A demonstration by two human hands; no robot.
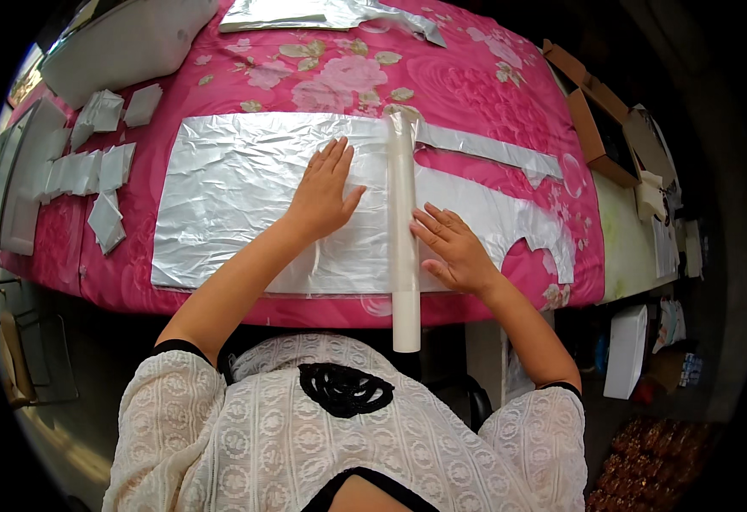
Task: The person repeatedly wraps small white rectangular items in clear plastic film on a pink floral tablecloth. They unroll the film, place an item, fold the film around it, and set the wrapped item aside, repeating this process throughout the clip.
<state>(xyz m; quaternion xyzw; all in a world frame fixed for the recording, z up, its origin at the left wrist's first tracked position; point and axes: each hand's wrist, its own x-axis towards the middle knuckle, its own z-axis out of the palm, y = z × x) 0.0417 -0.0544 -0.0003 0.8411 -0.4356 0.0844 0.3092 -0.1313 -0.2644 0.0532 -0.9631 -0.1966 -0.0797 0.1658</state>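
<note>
Silvery plastic bags (228,196), shaped like carrier bags with cut-out handle straps toward the right, lie flat and crinkled on the table. Across them, from far to near, rests a pale translucent roll (402,196) like a tube, its near end jutting past the table edge. My left hand (326,192) is laid flat on the silver surface left of the roll, fingers extended and thumb apart. Just right of the roll is my right hand (459,252), fingers stretched, fingertips at the roll's side; whether they press on it I cannot tell.
A pink flowered cloth (493,94) covers the table. More silver bags (292,13) lie at the far edge. Folded pale packets (109,166) sit at left, near a white tub (126,51) and a shallow tray (36,196). A cardboard box (599,128) stands at right.
</note>
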